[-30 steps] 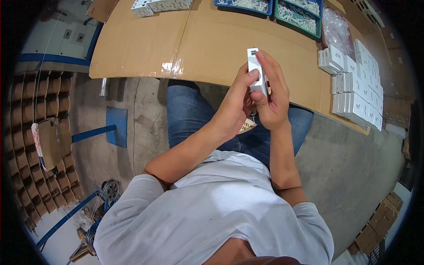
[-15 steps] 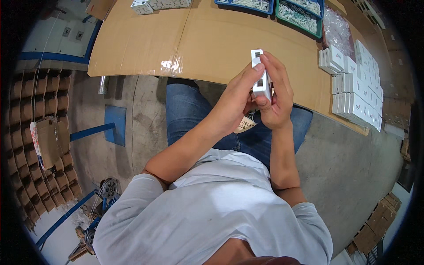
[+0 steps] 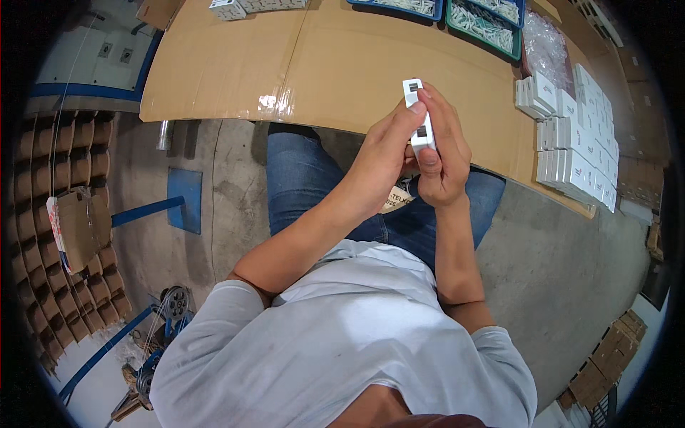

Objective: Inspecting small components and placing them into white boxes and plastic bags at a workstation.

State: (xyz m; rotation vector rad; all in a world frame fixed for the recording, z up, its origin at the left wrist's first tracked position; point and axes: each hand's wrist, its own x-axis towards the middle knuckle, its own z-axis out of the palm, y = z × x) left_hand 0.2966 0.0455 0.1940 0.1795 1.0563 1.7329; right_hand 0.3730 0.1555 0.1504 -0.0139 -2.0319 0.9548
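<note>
Both hands together, left hand (image 3: 382, 153) and right hand (image 3: 441, 160) clamped on slim white plastic module (image 3: 419, 118); best kept upright, thumbs steadying its face, above cardboard-covered table (image 3: 235, 64).

Open cardboard top (image 3: 285, 64) ahead; white boxes (image 3: 571, 135) stacked rt, trays (image 3: 485, 18) at far edge.

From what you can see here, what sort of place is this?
Probably a small assembly or packing workshop: a cardboard-covered bench, rows of small white boxes, and parts trays.
</note>
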